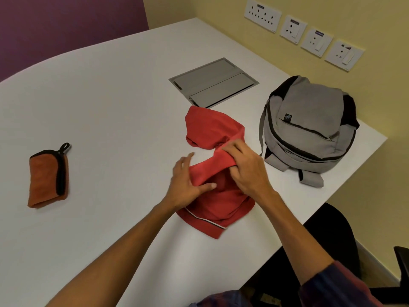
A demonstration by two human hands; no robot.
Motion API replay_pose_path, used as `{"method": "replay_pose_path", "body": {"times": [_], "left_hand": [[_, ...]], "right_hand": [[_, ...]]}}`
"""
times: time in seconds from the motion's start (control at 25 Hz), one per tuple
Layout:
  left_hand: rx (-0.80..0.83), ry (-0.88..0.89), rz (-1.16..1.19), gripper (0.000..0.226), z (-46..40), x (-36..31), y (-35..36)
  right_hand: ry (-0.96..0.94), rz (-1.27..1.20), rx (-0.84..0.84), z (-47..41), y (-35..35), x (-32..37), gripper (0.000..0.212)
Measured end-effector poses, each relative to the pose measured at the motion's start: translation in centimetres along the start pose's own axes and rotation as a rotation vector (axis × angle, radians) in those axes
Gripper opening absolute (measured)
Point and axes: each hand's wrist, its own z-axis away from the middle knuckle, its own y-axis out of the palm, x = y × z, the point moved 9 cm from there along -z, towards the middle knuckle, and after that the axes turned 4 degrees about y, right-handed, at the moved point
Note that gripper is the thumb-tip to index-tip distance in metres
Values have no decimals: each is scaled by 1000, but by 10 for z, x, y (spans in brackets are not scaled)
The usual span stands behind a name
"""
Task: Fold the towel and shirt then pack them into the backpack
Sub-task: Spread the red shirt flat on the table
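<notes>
I note the red shirt (215, 173) bunched near the desk's (110, 107) right edge, long axis running away from me, my right hand (245, 167) pinching a fold mid-length, my left hand (188, 182) pressed flat beside it, fingers spread, backpack (309, 127) nearest the right hand

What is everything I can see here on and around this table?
Table: one, white, fills most of the view.
Shirt: one, red, half folded, centre of the table.
Towel: one, orange with black trim, folded, table's left side.
Backpack: one, grey and black, right of the shirt, zips look closed.
Cable hatch: one, grey, set into the table behind the shirt.
Wall sockets: four plates, white, yellow wall at right.
Chair: one, black, lower right.
Left hand: pressing flat on the shirt.
Right hand: its grip bunches a shirt fold.
</notes>
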Motion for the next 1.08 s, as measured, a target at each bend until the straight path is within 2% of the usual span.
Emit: {"method": "replay_pose_path", "body": {"times": [0.08, 0.16, 0.2, 0.32, 0.4, 0.48, 0.56, 0.6, 0.68, 0.76, 0.84, 0.92, 1.08], "left_hand": [[42, 121, 127, 63, -5, -31, 5], [-45, 187, 173, 16, -11, -44, -9], [-100, 202, 164, 14, -15, -44, -19], [-147, 163, 124, 34, -27, -33, -44], [-164, 63, 112, 30, -35, -21, -61], [-295, -130, 207, 31, -40, 5, -86], [-447, -322, 388, 27, -39, 40, -111], [-487, -388, 470, 27, -37, 58, -121], [-512, -483, 601, 30, -29, 92, -131], [-535, -568, 666, 36, -18, 127, -138], [-576, -664, 701, 45, -3, 154, -143], [-605, -740, 705, 46, 8, 171, -147], [-602, -809, 707, 31, 20, 180, -152]], "right_hand": [[-101, -21, 27, -7, 6, 29, 37], [-75, 3, 82, -18, 8, 31, 28], [-20, 78, 135, -25, 11, 22, 27], [237, 364, 327, -35, 26, -32, 23], [416, 289, 255, -33, 23, -60, 21], [517, 97, 67, -23, 19, -67, 32], [473, -2, 33, -2, 33, -59, 36], [418, -15, 82, 13, 48, -52, 29], [311, -14, 294, 54, 88, -38, 20], [237, 1, 524, 104, 127, -30, 29], [156, 65, 648, 144, 152, -29, 52], [94, 121, 645, 165, 159, -32, 67], [-10, 263, 519, 164, 151, -35, 62]]}}
